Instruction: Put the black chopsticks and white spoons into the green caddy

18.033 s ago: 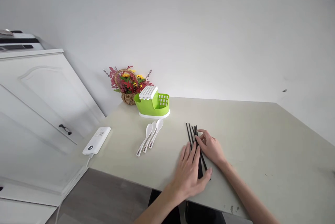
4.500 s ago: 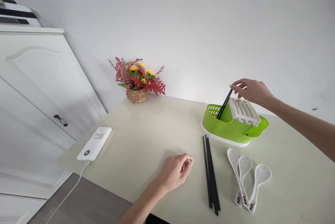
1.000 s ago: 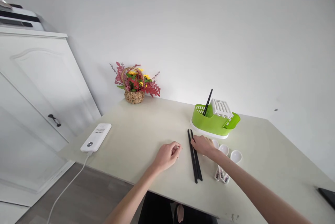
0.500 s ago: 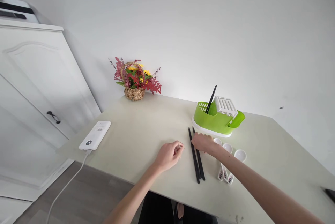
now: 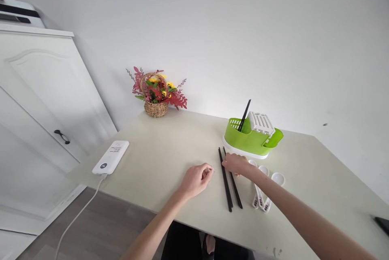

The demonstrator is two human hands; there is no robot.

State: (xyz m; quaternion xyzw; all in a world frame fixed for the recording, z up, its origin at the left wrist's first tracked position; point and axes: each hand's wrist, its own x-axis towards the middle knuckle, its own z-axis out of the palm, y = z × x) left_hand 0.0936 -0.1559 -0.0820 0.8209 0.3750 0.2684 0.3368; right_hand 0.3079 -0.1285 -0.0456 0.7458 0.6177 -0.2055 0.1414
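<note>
Counter [image 5: 170,150] in pale beige fills the middle of the view, pushed into a corner of plain white walls. We see our right hand [image 5: 237,164] down on the black chopsticks [image 5: 230,183], fingers pinching the far end of one stick; that stick is splayed slightly away from the others at the near end. The loose chopsticks lie flat on the counter, running from just in front of the green holder [image 5: 252,140] toward the near edge. Our left hand [image 5: 197,178] rests on the counter just left of the chopsticks, curled loosely, holding nothing that we can see. One more chopstick [image 5: 244,115] stands tilted in the slotted section of the holder, beside its white ribbed insert [image 5: 261,122]. Three white spoons [image 5: 265,189] lie side by side just right of the chopsticks, bowls toward the holder, partly behind our right forearm. Far left corner of the counter holds a wicker basket of red and yellow flowers [image 5: 156,92] against the wall. A white power bank [image 5: 111,157] sits at the left edge, its cable [image 5: 75,219] hanging off toward the grey floor. White cabinet [image 5: 45,102] with a dark handle stands left of the counter. A dark flat object [image 5: 382,224] shows at the far right edge, too cropped to identify.
</note>
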